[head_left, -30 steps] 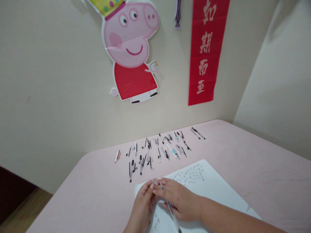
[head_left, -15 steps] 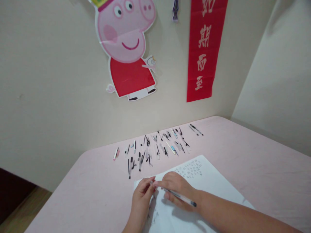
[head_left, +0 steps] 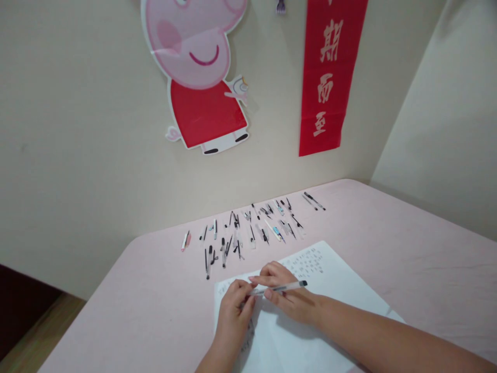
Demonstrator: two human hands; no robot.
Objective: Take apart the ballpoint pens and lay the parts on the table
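Note:
A clear-barrelled pen (head_left: 282,287) with a dark end lies almost level between my two hands, above a white sheet of paper (head_left: 341,280). My left hand (head_left: 235,305) is closed, its thumb and fingers pinched at the pen's left end, which they hide. The thumb and fingers of my right hand (head_left: 289,298) are around the barrel, and the dark end sticks out to the right. Handwritten marks show on the sheet's upper right and beside my left wrist.
Several pens and pen parts (head_left: 223,254) lie in rows on the pink tabletop (head_left: 166,295) beyond the paper. Two more pens (head_left: 314,201) lie farther right, near the back edge. Behind stands a wall with a pink pig cutout (head_left: 209,114) and a red banner (head_left: 322,103).
The pen's dark end has swung up from low near my right wrist, so the pen is now nearly level. My hands have come closer together. The view has tilted slightly down.

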